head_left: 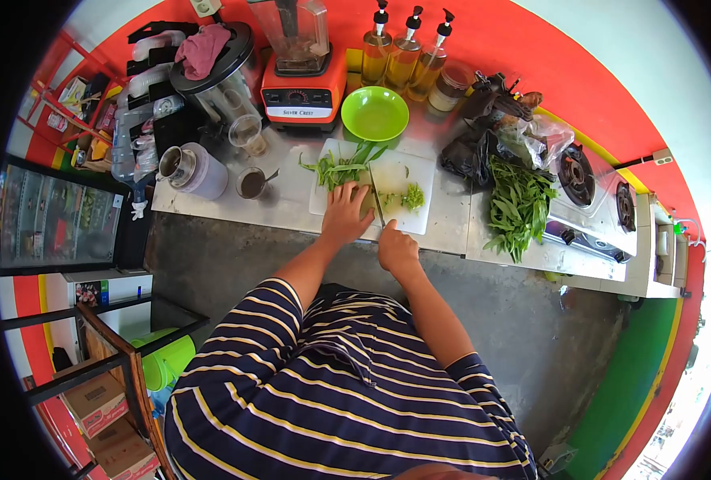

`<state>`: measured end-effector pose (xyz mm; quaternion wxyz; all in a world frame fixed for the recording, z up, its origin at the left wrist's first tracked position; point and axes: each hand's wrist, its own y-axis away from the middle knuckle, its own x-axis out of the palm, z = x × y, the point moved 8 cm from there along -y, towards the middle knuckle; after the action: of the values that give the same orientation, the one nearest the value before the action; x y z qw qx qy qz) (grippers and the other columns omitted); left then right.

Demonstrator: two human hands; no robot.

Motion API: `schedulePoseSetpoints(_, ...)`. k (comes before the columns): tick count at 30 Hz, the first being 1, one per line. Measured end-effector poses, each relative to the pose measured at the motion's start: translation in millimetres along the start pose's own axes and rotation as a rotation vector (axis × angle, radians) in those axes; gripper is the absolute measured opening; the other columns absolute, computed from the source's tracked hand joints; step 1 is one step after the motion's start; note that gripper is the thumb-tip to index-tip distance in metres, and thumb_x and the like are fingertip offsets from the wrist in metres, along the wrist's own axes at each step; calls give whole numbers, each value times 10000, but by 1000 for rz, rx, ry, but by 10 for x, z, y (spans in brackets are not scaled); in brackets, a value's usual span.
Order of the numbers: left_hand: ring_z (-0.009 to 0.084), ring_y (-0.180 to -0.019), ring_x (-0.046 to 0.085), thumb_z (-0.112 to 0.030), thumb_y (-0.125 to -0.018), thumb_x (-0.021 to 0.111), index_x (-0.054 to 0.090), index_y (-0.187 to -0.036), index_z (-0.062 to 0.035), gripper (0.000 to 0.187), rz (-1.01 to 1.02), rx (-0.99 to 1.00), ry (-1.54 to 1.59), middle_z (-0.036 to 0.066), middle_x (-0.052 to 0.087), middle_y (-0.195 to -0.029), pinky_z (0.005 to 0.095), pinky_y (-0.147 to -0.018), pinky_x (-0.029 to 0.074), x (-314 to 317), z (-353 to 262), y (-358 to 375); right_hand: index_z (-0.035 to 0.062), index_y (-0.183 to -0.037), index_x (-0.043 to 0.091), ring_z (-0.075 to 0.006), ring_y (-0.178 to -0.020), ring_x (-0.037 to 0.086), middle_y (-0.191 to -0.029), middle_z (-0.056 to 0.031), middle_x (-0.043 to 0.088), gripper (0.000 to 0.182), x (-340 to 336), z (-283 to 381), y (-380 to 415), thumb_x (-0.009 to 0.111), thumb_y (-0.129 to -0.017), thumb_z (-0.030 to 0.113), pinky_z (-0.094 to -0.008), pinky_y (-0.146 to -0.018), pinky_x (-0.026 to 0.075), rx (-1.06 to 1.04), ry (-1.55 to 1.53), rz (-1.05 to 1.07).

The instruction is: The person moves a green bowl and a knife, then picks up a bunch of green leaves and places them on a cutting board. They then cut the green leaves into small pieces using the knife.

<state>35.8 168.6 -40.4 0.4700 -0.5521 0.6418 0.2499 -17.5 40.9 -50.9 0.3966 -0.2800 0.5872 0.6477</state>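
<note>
A white cutting board [423, 172] lies on the metal counter in front of me. My right hand [399, 248] is wrapped round the handle of a knife [377, 196], whose blade points away from me across the board. My left hand [346, 214] presses down on a bunch of leafy greens [342, 170] on the board's left part, with fingertips close to the blade. Right of the knife sits a small pile of chopped greens [411, 197]. Just beyond the board stands a bright green bowl [375, 114].
Behind the bowl are an orange blender [303, 88] and several pump bottles [404, 60]. To the left stand a glass of dark drink [251, 184], a plastic cup [247, 134] and a metal jug [181, 168]. More leafy greens [519, 204] lie beside the gas stove [583, 196].
</note>
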Motion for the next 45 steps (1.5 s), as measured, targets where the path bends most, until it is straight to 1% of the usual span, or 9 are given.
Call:
schedulePoseSetpoints(4,325,-1196,428,-327,-863,674,554,-1353,-102,552,-3,11,-22,124,462,-1295,464,-1040,349,55,30,1,-39,-1182,487,-367,-1019,722,-1058,-249,722,352,-204,50,35,622,-903,126,-422,-876,580,-26,60,26)
schedulePoseSetpoints(6,321,-1187,434,-321,-865,675,598,-1311,-120,496,-15,18,5,120,471,-1273,459,-1031,356,61,33,8,-49,-1170,494,-357,-1020,724,-1053,-243,723,379,-277,73,27,653,-878,134,-409,-879,578,-48,84,39)
schedulePoseSetpoints(13,294,-1130,450,-342,-865,670,649,-1238,-142,424,-85,56,11,104,494,-1209,462,-1004,364,16,20,19,-48,-1162,486,-347,-959,741,-1008,-216,737,399,-156,100,-12,674,-862,137,-410,-816,597,-49,111,-13)
schedulePoseSetpoints(19,334,-1165,461,-279,-838,691,596,-1230,-78,451,-87,25,97,128,508,-1213,471,-1024,369,11,48,16,-25,-1169,462,-363,-925,743,-980,-201,744,364,43,65,-141,633,-900,152,-421,-781,605,-32,98,-83)
schedulePoseSetpoints(27,365,-1157,467,-207,-814,700,542,-1161,-80,402,-132,-48,178,146,516,-1193,483,-1008,377,-17,113,21,-21,-1180,489,-399,-1019,708,-1059,-261,710,321,-134,-99,-57,582,-915,135,-468,-886,566,-11,-24,-58)
schedulePoseSetpoints(34,383,-1139,469,-166,-801,703,528,-1161,-79,410,-197,-20,180,161,515,-1182,501,-1000,378,-27,78,36,-4,-1183,518,-440,-1032,685,-1053,-272,702,328,-181,-349,89,594,-899,143,-505,-890,549,-16,-169,-86)
schedulePoseSetpoints(36,390,-1126,469,-158,-808,696,526,-1177,-72,414,-228,-17,191,165,512,-1181,511,-998,377,-27,92,48,27,-1201,520,-452,-1049,668,-1074,-273,693,337,-92,-311,105,590,-899,157,-534,-911,529,-145,-181,-22)
schedulePoseSetpoints(39,398,-1121,469,-142,-822,681,527,-1193,-64,409,-286,5,156,169,510,-1189,518,-997,378,-24,102,52,37,-1215,515,-458,-1048,661,-1093,-269,686,355,-13,-437,153,588,-895,171,-551,-928,515,-166,-221,-34)
schedulePoseSetpoints(45,401,-1108,476,-101,-838,657,537,-1200,-50,384,-370,3,170,178,529,-1175,519,-986,383,-19,119,67,27,-1220,514,-457,-1026,669,-1088,-264,684,399,-82,-699,159,635,-872,181,-533,-897,537,-38,-265,-108)
